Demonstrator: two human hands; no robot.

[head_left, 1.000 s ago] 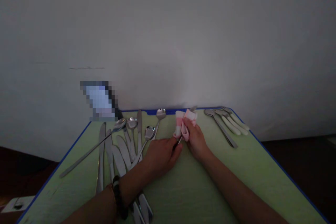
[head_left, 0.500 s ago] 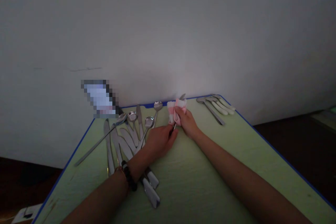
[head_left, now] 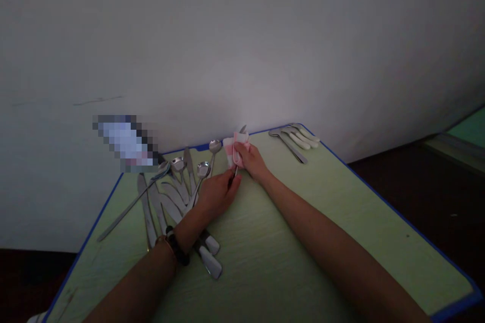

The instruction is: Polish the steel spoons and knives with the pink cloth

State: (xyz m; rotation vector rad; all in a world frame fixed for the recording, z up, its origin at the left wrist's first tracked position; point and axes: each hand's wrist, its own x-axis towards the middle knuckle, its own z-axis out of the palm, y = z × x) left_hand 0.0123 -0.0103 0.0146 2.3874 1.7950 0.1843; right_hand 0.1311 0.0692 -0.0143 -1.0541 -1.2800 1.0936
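Observation:
My left hand is closed around the lower end of a table knife, most of which is hidden. Only the tip of its silver blade pokes out above a pink-and-white cloth. My right hand pinches this cloth, folded around the blade, just above my left hand. Beside and beneath my left forearm lies a loose pile of cutlery: several knives and several spoons, one a long-handled spoon. A round spoon rests close to the cloth.
At the back right lie metal spoons and several white-handled pieces of cutlery. A phone with a blurred screen leans on the wall at the back left. The pale green table has a blue edge.
The view has turned slightly right, so table and cutlery appear further left. Both hands keep their hold on the knife and cloth, with little visible movement between them.

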